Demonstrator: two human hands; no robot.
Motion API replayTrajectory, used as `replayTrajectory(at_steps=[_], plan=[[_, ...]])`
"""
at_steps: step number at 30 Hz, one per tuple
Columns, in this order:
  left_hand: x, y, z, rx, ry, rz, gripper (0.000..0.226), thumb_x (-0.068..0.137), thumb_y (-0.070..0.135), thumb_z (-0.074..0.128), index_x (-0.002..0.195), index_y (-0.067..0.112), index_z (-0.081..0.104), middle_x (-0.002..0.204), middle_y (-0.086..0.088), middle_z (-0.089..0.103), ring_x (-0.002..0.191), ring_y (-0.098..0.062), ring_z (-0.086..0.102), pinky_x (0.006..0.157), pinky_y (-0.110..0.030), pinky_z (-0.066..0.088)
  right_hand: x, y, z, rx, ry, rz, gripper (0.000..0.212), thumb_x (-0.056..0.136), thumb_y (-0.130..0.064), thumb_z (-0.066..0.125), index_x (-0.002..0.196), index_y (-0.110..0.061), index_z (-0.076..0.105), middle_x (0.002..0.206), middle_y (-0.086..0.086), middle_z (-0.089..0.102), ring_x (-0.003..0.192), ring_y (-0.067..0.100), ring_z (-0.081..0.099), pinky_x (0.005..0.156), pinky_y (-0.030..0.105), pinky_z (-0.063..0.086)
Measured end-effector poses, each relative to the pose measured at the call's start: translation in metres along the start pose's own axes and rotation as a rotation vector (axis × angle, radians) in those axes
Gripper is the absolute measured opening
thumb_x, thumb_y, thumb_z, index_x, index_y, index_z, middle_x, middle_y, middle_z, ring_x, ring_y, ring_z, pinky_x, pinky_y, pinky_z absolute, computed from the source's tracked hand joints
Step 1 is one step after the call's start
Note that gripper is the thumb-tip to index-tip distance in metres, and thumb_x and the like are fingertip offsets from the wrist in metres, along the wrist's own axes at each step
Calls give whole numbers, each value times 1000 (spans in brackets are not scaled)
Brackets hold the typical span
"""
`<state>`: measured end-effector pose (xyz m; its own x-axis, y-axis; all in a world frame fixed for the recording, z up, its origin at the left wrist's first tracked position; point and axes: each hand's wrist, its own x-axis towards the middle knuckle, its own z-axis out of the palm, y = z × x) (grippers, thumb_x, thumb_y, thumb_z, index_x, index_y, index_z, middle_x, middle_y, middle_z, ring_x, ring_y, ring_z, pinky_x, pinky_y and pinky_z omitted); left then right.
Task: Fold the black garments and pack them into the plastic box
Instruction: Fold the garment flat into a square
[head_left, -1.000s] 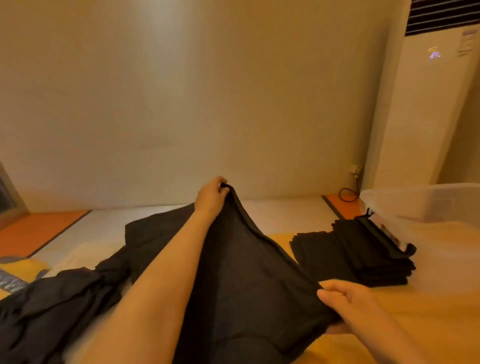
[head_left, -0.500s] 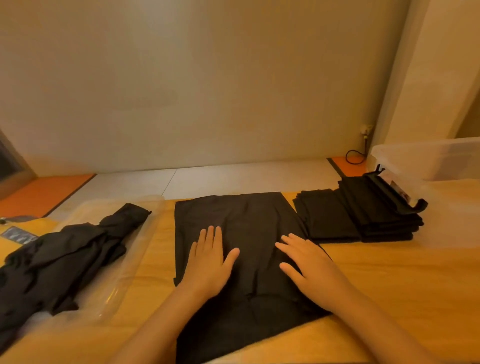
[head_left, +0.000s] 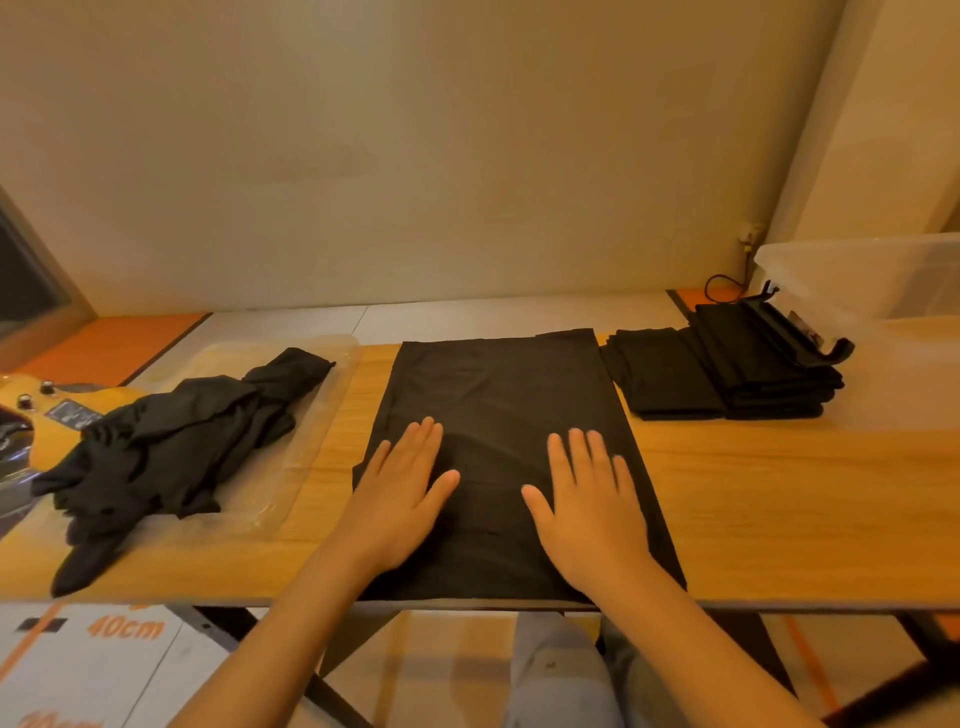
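I see the left hand (head_left: 402, 491) and right hand (head_left: 589, 499) lying flat, fingers straight, on the black garment (head_left: 498, 395) on the table (head_left: 779, 493).

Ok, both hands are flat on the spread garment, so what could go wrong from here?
Three risks, as I judge it. The spread garment reaches the front edge of the table, so it may slide off once the left hand and right hand lift. The folded stack lies close beside its right side; a sideways fold could knock it askew. The unfolded pile has a tip near the front edge that might drag it down.
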<state>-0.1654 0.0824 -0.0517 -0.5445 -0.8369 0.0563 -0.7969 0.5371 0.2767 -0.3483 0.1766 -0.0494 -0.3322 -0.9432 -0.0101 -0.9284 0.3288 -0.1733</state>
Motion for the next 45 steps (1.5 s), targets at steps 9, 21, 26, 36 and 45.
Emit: replayTrajectory(at_steps=[9,21,26,36,45], plan=[[-25,-7,28,161,-15,-35,86,71,66,-15,150,34,-6,158,11,-12,141,-3,-18,114,-28,-11,15,-22,25,10,-51,-202,56,102,-47,16,153,-29,0,161,-5,-5,147,15,-11,118,41,-6],[-56,-30,21,145,3,-127,101,54,76,-40,145,41,-14,155,14,-18,142,-5,-21,116,-31,-12,-2,53,13,-58,-34,21,57,101,-50,11,152,-31,-6,161,-5,-8,146,15,-15,119,40,-4],[-57,-34,18,114,-50,-143,103,51,80,-39,144,41,-15,154,15,-20,141,-5,-24,115,-32,-15,-7,66,-1,-50,-262,21,73,90,-69,12,147,-36,-18,157,-5,-25,142,17,-27,117,44,-11],[-51,-23,9,52,-66,-168,90,61,80,-22,142,42,-19,152,15,-25,139,-5,-30,115,-35,-18,-36,50,-14,20,-143,44,92,63,-85,-17,144,-40,-20,158,-9,-17,142,11,-24,116,39,-11],[24,0,15,141,-75,26,57,101,49,15,152,32,-5,160,8,-10,145,-7,-15,119,-35,-9,56,-32,17,13,-65,-270,55,103,-44,19,153,-27,3,162,-4,-2,147,15,-10,118,39,-4]])
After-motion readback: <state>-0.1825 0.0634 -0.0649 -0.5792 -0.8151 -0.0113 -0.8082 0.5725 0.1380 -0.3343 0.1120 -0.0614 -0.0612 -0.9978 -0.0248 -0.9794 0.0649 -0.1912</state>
